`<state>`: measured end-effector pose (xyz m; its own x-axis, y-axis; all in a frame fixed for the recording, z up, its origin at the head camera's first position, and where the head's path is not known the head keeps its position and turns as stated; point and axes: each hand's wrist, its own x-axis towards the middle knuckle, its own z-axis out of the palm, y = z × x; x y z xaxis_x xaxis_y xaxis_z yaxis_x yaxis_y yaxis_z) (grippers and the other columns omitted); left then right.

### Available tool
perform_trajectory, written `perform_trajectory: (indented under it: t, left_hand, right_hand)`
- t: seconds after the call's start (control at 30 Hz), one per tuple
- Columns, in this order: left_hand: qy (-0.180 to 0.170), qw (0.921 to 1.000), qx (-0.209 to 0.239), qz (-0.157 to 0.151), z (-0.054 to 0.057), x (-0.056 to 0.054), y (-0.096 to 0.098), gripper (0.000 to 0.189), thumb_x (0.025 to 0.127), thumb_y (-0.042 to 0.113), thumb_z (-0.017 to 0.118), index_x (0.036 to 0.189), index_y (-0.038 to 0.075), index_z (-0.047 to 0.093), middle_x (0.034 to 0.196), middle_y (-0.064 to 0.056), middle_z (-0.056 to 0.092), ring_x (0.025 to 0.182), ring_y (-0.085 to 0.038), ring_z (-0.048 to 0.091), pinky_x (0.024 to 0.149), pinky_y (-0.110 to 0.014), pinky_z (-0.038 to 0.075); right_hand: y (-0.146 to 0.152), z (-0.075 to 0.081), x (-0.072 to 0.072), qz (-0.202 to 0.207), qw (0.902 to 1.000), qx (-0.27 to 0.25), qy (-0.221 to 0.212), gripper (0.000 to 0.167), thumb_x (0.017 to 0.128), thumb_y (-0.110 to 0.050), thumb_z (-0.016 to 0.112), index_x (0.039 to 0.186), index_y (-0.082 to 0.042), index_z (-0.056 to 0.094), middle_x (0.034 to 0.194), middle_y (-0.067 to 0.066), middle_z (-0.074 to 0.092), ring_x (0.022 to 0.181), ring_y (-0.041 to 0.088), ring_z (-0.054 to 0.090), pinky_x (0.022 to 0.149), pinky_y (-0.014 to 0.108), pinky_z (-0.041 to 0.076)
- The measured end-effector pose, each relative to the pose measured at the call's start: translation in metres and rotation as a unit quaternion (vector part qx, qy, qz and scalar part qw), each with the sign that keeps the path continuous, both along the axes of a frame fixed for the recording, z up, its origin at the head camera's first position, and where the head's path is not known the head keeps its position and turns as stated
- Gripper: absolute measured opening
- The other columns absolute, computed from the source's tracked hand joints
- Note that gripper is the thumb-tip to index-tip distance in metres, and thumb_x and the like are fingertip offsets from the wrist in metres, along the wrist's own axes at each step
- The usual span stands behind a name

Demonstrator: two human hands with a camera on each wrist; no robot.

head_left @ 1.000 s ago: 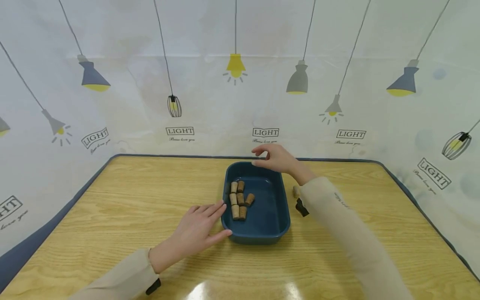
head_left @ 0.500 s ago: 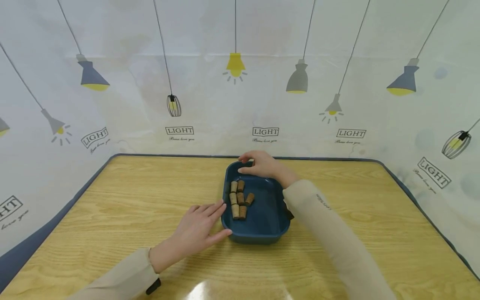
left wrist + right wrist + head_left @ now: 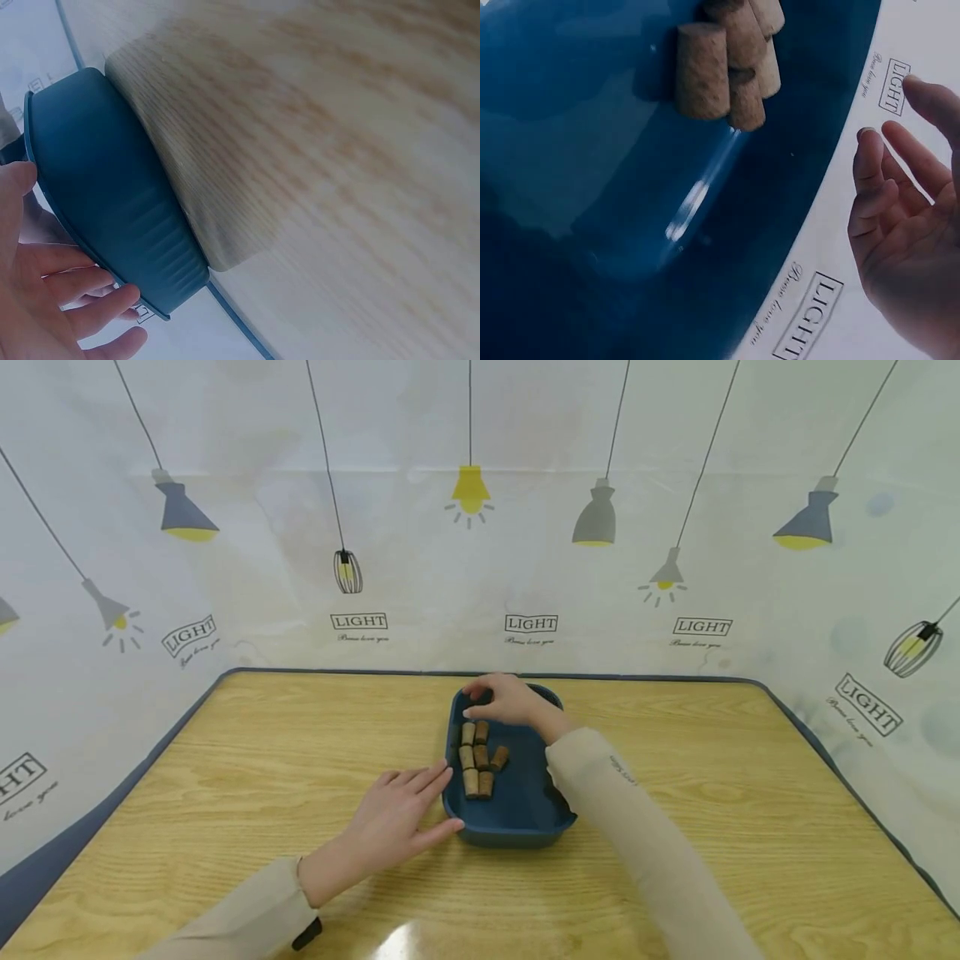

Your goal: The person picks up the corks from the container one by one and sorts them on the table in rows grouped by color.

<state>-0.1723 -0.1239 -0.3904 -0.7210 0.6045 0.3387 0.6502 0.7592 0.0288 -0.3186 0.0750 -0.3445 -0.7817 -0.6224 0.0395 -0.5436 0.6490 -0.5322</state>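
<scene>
Several corks (image 3: 468, 758) lie in two columns along the left side of a dark blue rectangular tray (image 3: 517, 814), one darker cork (image 3: 499, 758) slanting beside them. My left hand (image 3: 397, 818) rests with straight fingers on the tray's left rim. Seen from the left wrist, that hand's fingers (image 3: 71, 296) reach along the outer rim of the tray (image 3: 112, 172). Above the tray's far left corner is my right hand (image 3: 506, 697), thumb and fingers apart in a loose curve. The right wrist view shows that hand (image 3: 904, 217) holding nothing, with corks (image 3: 702, 71) below.
A light wood table (image 3: 315, 735) with a dark blue edge bears the tray. Behind it hangs a pale wall sheet (image 3: 420, 543) printed with lamps. My right sleeve (image 3: 622, 810) crosses over the tray's right side and covers part of the table there.
My right hand has moved left and slightly lower, from the far right rim to the far left corner. A cork right of the tray is now hidden behind my sleeve. The left hand stays put.
</scene>
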Motion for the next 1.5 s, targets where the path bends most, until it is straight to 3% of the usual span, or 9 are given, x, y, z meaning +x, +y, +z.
perform_trajectory:
  t: [0.47,0.73,0.97,1.5]
  left_hand:
    - [-0.013,0.9999,-0.006,0.006,0.001,0.000,0.000,0.067,0.085,0.058,0.040,0.130,0.008,0.046,0.131,-0.007,0.043,0.109,-0.023,0.048,0.085,-0.044,0.038]
    - [-0.009,1.0000,0.000,0.002,0.002,0.000,0.001,0.066,0.085,0.057,0.041,0.129,0.008,0.047,0.130,-0.008,0.044,0.108,-0.024,0.049,0.084,-0.044,0.038]
    - [-0.009,0.9999,-0.005,0.003,0.001,-0.001,0.001,0.067,0.085,0.058,0.041,0.129,0.007,0.048,0.130,-0.008,0.044,0.108,-0.024,0.049,0.085,-0.044,0.038]
    - [-0.015,0.9999,-0.005,0.006,0.000,0.001,0.000,0.067,0.085,0.057,0.041,0.129,0.007,0.047,0.131,-0.007,0.043,0.108,-0.024,0.048,0.085,-0.044,0.038]
  right_hand:
    - [-0.008,-0.028,0.000,-0.048,0.9986,0.008,-0.021,0.039,0.084,-0.020,0.061,0.119,-0.005,0.055,0.116,0.009,0.054,0.107,0.023,0.048,0.088,0.036,0.038]
    - [-0.012,-0.040,0.001,-0.068,0.9976,0.012,-0.001,0.034,0.084,-0.015,0.061,0.116,-0.004,0.057,0.114,0.010,0.056,0.106,0.023,0.050,0.087,0.035,0.039]
    - [-0.014,-0.045,0.000,-0.074,0.9964,0.040,0.014,0.032,0.083,-0.015,0.061,0.113,-0.006,0.060,0.112,0.009,0.057,0.104,0.022,0.051,0.086,0.035,0.039]
    - [-0.015,-0.049,0.000,-0.112,0.9899,0.087,-0.004,0.036,0.078,-0.025,0.067,0.111,-0.011,0.062,0.106,0.004,0.058,0.091,0.017,0.053,0.079,0.033,0.042]
